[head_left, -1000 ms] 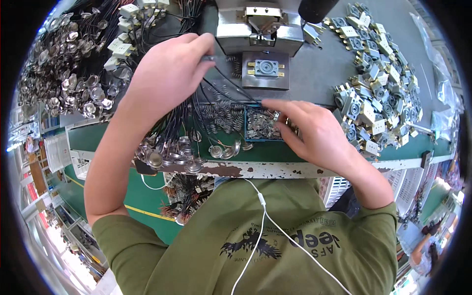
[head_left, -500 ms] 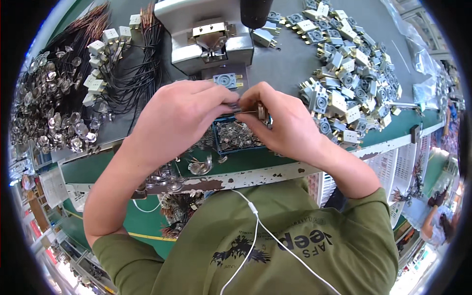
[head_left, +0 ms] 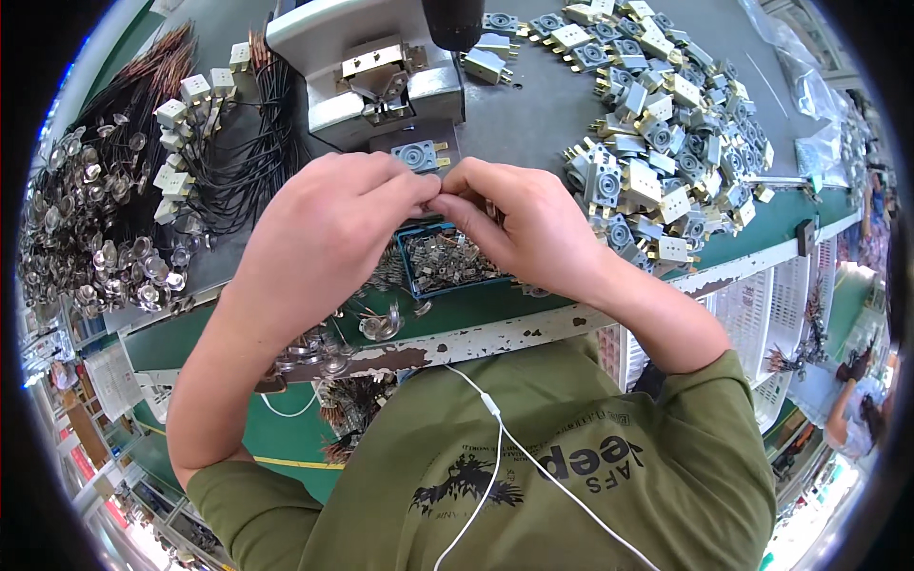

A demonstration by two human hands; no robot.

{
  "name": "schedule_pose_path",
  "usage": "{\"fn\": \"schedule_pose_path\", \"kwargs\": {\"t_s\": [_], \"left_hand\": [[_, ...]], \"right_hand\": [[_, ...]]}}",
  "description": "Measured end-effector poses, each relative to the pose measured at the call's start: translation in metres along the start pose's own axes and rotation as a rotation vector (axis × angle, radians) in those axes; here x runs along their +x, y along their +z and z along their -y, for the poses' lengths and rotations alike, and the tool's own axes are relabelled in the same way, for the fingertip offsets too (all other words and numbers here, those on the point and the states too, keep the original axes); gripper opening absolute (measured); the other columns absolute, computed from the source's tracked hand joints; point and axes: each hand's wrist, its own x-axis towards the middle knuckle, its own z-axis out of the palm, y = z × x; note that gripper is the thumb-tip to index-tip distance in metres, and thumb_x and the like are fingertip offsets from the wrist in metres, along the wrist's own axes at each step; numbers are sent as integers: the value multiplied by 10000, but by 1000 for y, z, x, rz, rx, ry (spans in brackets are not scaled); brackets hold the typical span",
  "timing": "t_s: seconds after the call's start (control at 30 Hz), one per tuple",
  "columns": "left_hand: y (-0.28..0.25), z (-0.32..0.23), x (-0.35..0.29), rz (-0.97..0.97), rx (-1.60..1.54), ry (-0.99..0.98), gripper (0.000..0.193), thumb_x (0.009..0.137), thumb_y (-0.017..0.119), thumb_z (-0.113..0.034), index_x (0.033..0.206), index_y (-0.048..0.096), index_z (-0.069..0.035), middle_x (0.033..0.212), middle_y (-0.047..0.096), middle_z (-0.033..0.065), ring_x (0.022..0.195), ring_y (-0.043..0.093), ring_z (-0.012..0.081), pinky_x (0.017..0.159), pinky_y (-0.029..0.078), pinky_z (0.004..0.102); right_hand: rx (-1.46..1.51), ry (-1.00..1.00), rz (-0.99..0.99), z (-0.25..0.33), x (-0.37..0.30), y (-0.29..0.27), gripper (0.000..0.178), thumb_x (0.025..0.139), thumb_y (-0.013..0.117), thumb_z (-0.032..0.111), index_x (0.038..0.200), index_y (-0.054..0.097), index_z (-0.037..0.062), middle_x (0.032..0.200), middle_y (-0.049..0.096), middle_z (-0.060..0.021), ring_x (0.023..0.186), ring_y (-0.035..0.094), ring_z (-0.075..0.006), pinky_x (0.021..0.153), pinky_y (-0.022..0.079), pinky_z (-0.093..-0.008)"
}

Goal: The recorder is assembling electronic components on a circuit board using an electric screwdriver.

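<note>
My left hand (head_left: pixel 328 224) and my right hand (head_left: pixel 528 224) meet fingertip to fingertip over the bench. Both are closed in a pinch, and whatever lies between the fingers is hidden. Just beyond the fingertips, a grey square connector block (head_left: pixel 415 156) with brass pins lies in front of a metal bench fixture (head_left: pixel 381 95). Below my hands sits a shallow blue tray (head_left: pixel 411 278) of small metal pieces (head_left: pixel 455 259).
Black wires (head_left: pixel 271 143) with white blocks (head_left: pixel 171 183) and round metal caps (head_left: pixel 105 247) cover the left side. Grey and white connector blocks (head_left: pixel 657 133) pile up on the right. A chipped white bench edge (head_left: pixel 533 328) runs nearest me. Another person (head_left: pixel 843 409) is at far right.
My hands have drawn closer together. A round brownish metal piece seen in my right hand is now covered by the fingers. The bench has shifted slightly left in view.
</note>
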Motion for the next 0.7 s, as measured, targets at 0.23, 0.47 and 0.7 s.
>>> {"fn": "schedule_pose_path", "kwargs": {"t_s": [0.23,0.47,0.7], "left_hand": [[0,24,-2,-71,-185,-202,128,903,704,-89,1013,672,-31,917,688,127,856,678,345,756,549,423],[26,50,2,-5,-33,-60,115,922,682,-126,1002,664,-46,901,696,112,876,689,319,751,555,418],[31,50,6,10,19,-9,93,902,683,-114,978,672,-60,887,687,86,860,686,295,744,555,411]], "right_hand": [[97,113,121,11,-2,-7,207,925,765,130,1091,680,42,784,692,-101,643,632,-207,625,508,-335],[143,48,192,11,-16,-4,403,833,817,55,1213,687,85,998,694,-83,848,692,-215,719,544,-343],[185,6,157,8,-19,-3,425,831,794,-4,1230,676,86,975,679,-93,878,688,-245,756,553,-360]]}}
